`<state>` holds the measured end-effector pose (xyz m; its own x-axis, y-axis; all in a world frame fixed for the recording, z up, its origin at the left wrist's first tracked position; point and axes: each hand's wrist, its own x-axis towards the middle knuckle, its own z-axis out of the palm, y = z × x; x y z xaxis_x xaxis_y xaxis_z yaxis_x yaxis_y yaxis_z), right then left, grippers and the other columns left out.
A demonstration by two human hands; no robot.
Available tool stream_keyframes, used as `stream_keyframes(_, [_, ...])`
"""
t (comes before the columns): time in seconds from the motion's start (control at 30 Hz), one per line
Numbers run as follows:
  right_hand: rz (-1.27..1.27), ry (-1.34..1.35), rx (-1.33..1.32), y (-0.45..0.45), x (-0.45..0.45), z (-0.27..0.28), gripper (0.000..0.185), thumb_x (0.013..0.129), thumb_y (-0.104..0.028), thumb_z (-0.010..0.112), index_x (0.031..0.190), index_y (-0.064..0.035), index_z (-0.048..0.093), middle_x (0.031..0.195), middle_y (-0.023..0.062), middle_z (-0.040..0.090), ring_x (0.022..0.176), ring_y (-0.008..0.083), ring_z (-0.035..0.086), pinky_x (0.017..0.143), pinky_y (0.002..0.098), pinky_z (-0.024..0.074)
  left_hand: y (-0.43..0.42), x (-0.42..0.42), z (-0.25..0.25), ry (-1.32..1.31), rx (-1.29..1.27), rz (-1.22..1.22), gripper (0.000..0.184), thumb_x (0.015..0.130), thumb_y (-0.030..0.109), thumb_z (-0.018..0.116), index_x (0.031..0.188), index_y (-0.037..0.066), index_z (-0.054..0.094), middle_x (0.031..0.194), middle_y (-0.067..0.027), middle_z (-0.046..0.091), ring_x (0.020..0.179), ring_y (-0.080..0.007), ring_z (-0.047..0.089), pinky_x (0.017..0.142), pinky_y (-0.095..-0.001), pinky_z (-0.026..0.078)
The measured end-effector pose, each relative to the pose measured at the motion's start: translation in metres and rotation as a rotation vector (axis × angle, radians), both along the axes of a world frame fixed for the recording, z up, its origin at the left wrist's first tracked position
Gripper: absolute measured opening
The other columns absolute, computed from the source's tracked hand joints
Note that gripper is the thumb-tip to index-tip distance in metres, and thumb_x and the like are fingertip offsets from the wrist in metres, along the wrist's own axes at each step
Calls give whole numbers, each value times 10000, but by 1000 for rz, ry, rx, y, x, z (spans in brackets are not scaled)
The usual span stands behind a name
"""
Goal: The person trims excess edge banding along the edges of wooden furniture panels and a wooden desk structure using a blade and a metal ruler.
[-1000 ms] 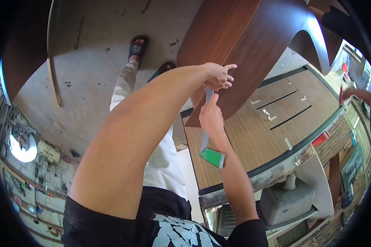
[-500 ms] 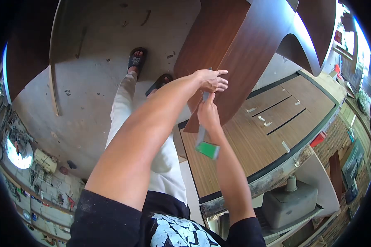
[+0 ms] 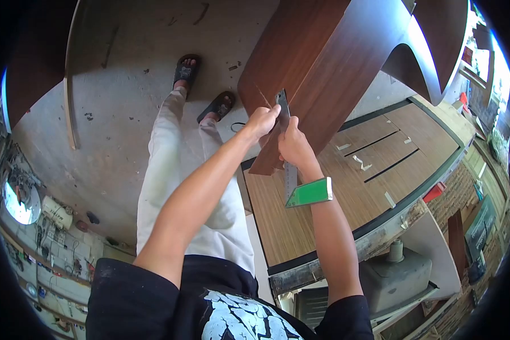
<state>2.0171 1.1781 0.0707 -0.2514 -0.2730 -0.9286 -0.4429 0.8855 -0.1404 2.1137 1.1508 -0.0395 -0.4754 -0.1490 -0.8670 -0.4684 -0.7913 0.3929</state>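
Observation:
A try square with a steel ruler blade and a green stock lies slantwise at the near end of the reddish-brown wooden panel. My right hand is closed around the middle of its blade. At the blade's dark far end, my left hand has its thumb pressed on the metal; the other fingers are curled and partly hidden. Below the right hand, the green stock sits close to my right forearm.
A wood-grain door panel with black strips and tape pieces lies to the right. A grey sink basin stands in front of it. Tools line the left side, and a curved dark panel rises at upper left.
My left hand has drawn back leftward from lying spread over the panel, and its thumb now presses the blade. The green stock has turned and shifted right. My right hand keeps its hold.

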Motion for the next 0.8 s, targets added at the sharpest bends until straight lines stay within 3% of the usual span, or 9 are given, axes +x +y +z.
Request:
stream_keyframes(0.03, [2, 11, -28, 5, -1, -5, 209, 815, -63, 408, 959, 27, 287, 750, 311, 581, 646, 430, 602, 611, 500, 472, 2, -3, 2, 25, 265, 239, 326, 903, 358, 477, 790, 83, 612, 678, -7, 545, 612, -105, 473, 528, -317, 352])
stream_keyframes(0.17, [105, 90, -201, 22, 0, -27, 190, 853, -73, 407, 949, 5, 264, 699, 241, 585, 472, 308, 592, 441, 407, 478, -1, -12, 8, 31, 246, 251, 448, 851, 425, 548, 606, 51, 570, 576, -32, 504, 517, -98, 426, 469, -301, 324])
stream_keyframes(0.33, [20, 122, -244, 21, 4, -40, 263, 841, -83, 442, 1024, 34, 294, 807, 296, 590, 618, 402, 612, 509, 447, 494, 1, -29, -3, -123, 112, 141, 425, 777, 313, 638, 788, -111, 620, 830, -221, 648, 782, -264, 647, 673, -366, 477])
stream_keyframes(0.43, [150, 136, -328, 35, 10, -56, 412, 803, -190, 539, 1053, 0, 271, 853, 306, 592, 807, 482, 571, 687, 526, 468, -1, -36, 8, -276, 63, 121, 404, 779, 314, 627, 807, -89, 634, 840, -226, 647, 796, -289, 651, 697, -376, 486])
stream_keyframes(0.53, [60, 270, -137, 21, 23, -46, 422, 793, -217, 555, 1040, -26, 271, 851, 316, 592, 806, 491, 572, 694, 537, 468, 6, -31, -11, -238, -29, 82, 427, 776, 364, 616, 836, -57, 649, 843, -231, 644, 851, -308, 641, 731, -391, 478])
stream_keyframes(0.57, [-9, 149, -68, 21, 15, -47, 366, 809, -205, 523, 1014, -30, 276, 835, 320, 590, 800, 492, 569, 688, 549, 460, 0, -24, -6, -153, 22, -8, 437, 804, 375, 582, 840, -56, 649, 839, -209, 648, 821, -278, 639, 705, -384, 468])
stream_keyframes(0.63, [154, 174, -160, 20, -2, -41, 230, 843, -88, 450, 942, -36, 249, 630, 238, 584, 532, 382, 603, 453, 444, 483, -1, -12, -8, 2, 63, 105, 347, 884, 311, 527, 884, -18, 638, 696, -41, 588, 589, -100, 500, 540, -279, 408])
stream_keyframes(0.67, [360, 258, -325, 23, -8, -37, 203, 853, -73, 431, 922, -29, 244, 607, 230, 573, 475, 330, 596, 417, 426, 476, -1, -6, -10, 62, 103, 109, 328, 916, 275, 474, 1000, -9, 615, 685, -13, 562, 565, -81, 466, 527, -250, 381])
stream_keyframes(0.8, [291, 116, -262, 35, -9, -31, 169, 861, -72, 405, 892, -19, 247, 580, 241, 551, 460, 320, 589, 426, 433, 472, 15, -1, -7, 162, 84, 287, 394, 893, 98, 408, 1275, 6, 443, 775, 2, 544, 571, -57, 436, 524, -215, 363])
